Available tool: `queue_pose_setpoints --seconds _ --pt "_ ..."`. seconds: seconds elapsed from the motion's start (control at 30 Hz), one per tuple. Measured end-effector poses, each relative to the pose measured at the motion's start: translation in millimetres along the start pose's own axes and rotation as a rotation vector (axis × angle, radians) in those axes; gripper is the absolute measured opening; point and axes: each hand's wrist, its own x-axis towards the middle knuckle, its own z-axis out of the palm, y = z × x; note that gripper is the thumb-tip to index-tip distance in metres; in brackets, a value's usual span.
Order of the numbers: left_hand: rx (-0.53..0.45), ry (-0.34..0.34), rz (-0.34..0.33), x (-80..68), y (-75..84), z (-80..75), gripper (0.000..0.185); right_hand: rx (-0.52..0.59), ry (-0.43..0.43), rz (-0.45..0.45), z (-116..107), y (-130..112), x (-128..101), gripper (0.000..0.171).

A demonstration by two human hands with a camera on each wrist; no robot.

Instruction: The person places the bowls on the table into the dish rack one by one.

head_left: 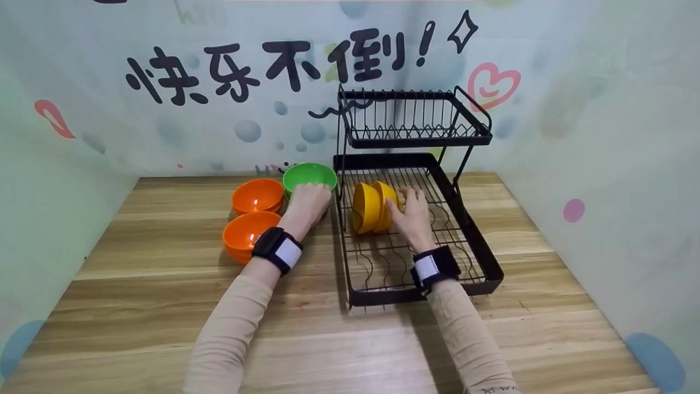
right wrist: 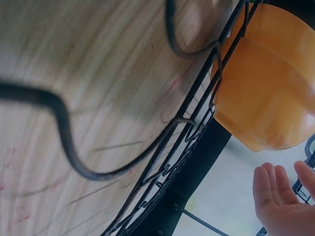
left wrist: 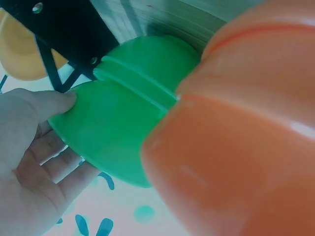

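Head view, starting at the left: two orange bowls [head_left: 252, 216] sit on the wooden surface [head_left: 164, 306], one behind the other, and just behind them to the right stands the green bowl [head_left: 309, 177]. The left hand [head_left: 307, 203] is on that green bowl's near rim, and the left wrist view shows the grip clearly, thumb [left wrist: 47, 103] pressed on the outer wall with the fingers [left wrist: 59, 164] curled inside, so the bowl is pinched at its edge. An orange bowl [left wrist: 236, 147] crowds right up against the green one [left wrist: 118, 132] there; a clean lift would likely want to go straight up before swinging right, or the neighbour gets nudged.

Moving right, the rack's black side wall [head_left: 340, 219] stands directly between the green bowl and the wire slots, the main thing to clear. Inside the lower tray [head_left: 481, 257], two yellow bowls [head_left: 374, 207] stand on edge in the wires. The right hand [head_left: 413, 213] rests against the nearer one; the right wrist view shows its fingers [right wrist: 275, 196] straight and relaxed, held apart beside the yellow bowl [right wrist: 266, 93], clamped on nothing. That hand looks well placed to steady the pair. Above, the upper basket [head_left: 410, 117] overhangs the back of the tray, limiting headroom.
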Motion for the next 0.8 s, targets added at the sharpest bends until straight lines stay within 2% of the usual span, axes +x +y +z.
queue_pose_setpoints --seconds 0.17,0.43,0.8 --pt "-0.006 0.045 0.005 -8.2 2.0 -10.9 0.013 0.003 0.012 -0.013 0 0 -1 0.047" --pt "-0.008 0.078 0.026 -20.9 9.4 -23.8 0.011 0.005 0.034 -0.021 0 0 0 0.046" --pt "-0.014 0.046 0.025 -36.1 22.8 -37.1 0.018 0.034 0.041 -0.02 0 -2 0 0.047"
